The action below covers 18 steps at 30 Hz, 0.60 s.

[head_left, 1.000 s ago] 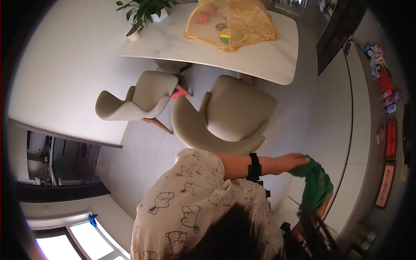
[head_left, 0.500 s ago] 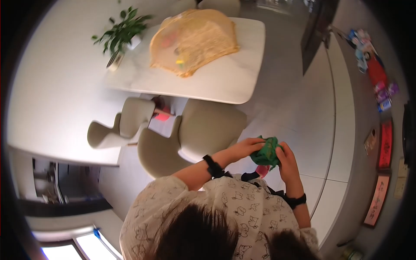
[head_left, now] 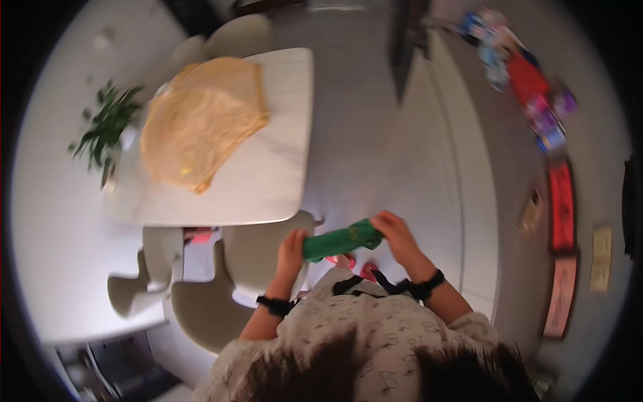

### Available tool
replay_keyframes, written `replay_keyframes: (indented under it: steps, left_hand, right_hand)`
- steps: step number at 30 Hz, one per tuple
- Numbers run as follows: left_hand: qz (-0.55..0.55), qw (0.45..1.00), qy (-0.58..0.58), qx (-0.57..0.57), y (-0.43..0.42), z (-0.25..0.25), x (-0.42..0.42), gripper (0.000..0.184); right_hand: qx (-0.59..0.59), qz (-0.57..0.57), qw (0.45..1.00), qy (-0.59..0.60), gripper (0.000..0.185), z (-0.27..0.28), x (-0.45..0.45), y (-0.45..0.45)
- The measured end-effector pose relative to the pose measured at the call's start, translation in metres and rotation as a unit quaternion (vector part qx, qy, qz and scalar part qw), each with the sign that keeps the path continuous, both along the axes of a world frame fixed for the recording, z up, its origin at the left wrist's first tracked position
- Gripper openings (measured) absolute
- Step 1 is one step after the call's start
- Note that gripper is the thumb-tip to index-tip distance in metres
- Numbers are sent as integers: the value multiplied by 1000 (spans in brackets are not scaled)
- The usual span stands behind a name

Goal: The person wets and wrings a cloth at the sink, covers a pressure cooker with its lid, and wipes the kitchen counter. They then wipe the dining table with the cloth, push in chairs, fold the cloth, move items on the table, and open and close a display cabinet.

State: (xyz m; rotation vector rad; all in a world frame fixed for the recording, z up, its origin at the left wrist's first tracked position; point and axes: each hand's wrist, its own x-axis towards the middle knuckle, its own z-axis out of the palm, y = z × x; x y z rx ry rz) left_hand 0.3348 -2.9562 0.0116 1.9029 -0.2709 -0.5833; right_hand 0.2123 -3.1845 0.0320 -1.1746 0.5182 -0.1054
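A thin, crinkled green bag with faint yellowish marks is stretched between my two hands in front of my waist. My left hand is closed on its left end. On the other end, my right hand pinches the corner between thumb and fingers. Each wrist wears a black strap. Below the bag, red shoes show on the floor.
A white table stands ahead to the left, carrying a tan mesh food cover. Beige chairs are tucked near it, and a potted plant stands at its far-left side. Colourful packets lie along the right.
The bag was bunched up between my hands; now it is drawn out lengthwise as they have moved apart. My view has turned, so the table appears farther left.
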Motion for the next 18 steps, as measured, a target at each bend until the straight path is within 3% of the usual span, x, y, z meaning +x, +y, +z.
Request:
replay_keyframes:
  steps: [2,4,6,8,11,14,16,18]
  left_hand:
    - [25,995,-93,-21,-12,5,31,25]
    - [71,988,-134,-19,-14,23,62,23]
    - [-14,972,-216,92,-8,39,102,18]
    - [-1,963,-238,129,-3,49,124,17]
    - [21,927,-334,169,18,68,173,16]
    - [131,921,-355,94,32,112,204,16]
    - [175,929,-324,15,35,141,202,20]
    - [177,936,-304,6,43,130,203,20]
  right_hand:
    - [-12,32,999,-26,20,5,23,-5]
    - [107,-15,994,18,24,13,43,-8]
    - [103,32,994,24,26,16,82,-12]
    - [112,68,991,30,28,16,104,-15]
    - [-106,145,984,-2,35,31,182,-11]
    - [-236,190,949,-85,36,61,248,-11]
    - [-206,202,950,-120,34,67,272,-8]
    - [-186,215,941,-183,26,58,294,-5]
